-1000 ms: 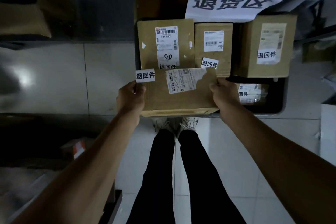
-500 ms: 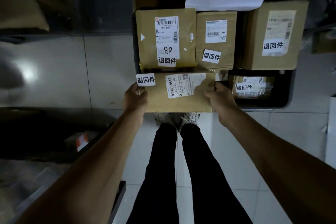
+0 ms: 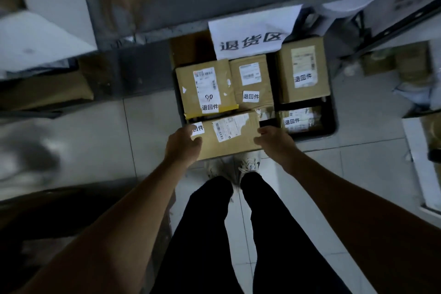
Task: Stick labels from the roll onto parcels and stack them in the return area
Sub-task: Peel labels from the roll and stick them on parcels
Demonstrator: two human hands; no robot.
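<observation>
A: Nearest the camera, over the legs and pale shoes, both arms reach forward to one cardboard parcel (image 3: pixel 229 136). How far along is this?

B: That parcel already carries its return label (image 3: pixel 197 128) at the near left corner, partly under the left hand (image 3: pixel 182 148). So the sticking looks done for this one; the stacking is what is in hand.

A: And the fingers?

B: The left hand lies at the parcel's left end, thumb on the top face. The right hand (image 3: pixel 274 142) is at the right end, fingers loosely spread and relaxed. Whether either hand truly clamps the box I cannot tell; the frame is blurred and dim.

A: Where does the parcel sit?

B: At the near left of the dark tray (image 3: pixel 333 126) on the floor, just in front of a larger box (image 3: pixel 205 88). I judge it is down or almost down, though its underside is hidden.

A: Farther back?

B: The larger box, a middle box (image 3: pixel 251 81) and a right box (image 3: pixel 303 69) each show a similar label, as does a flat packet (image 3: pixel 298 119) low in the tray. Behind them hangs the white return-area sign (image 3: pixel 250 36).

A: What is left?

B: Letting go here. No label roll or unlabelled parcel is clearly visible, so I cannot say how many remain.
</observation>
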